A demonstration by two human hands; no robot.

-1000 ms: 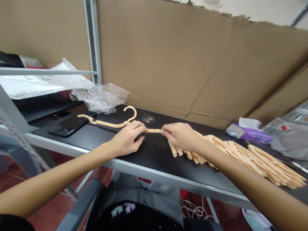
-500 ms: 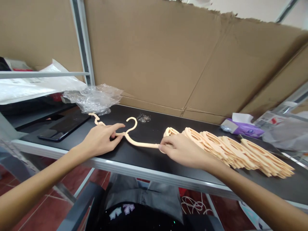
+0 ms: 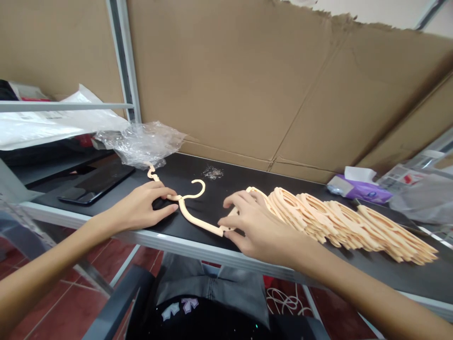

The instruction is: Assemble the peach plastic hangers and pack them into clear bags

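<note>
Pinching a peach hanger (image 3: 196, 221) at its neck, my left hand (image 3: 141, 210) pins it flat on the near tabletop (image 3: 226, 193), seemingly to steady it, while my right hand (image 3: 255, 224), fingers spread, touches its right end beside the hanger stack (image 3: 339, 219).

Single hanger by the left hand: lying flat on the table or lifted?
Flat: the hanger rests hook and arms on the black table; left hand pinches its neck, right hand touches its end.
</note>
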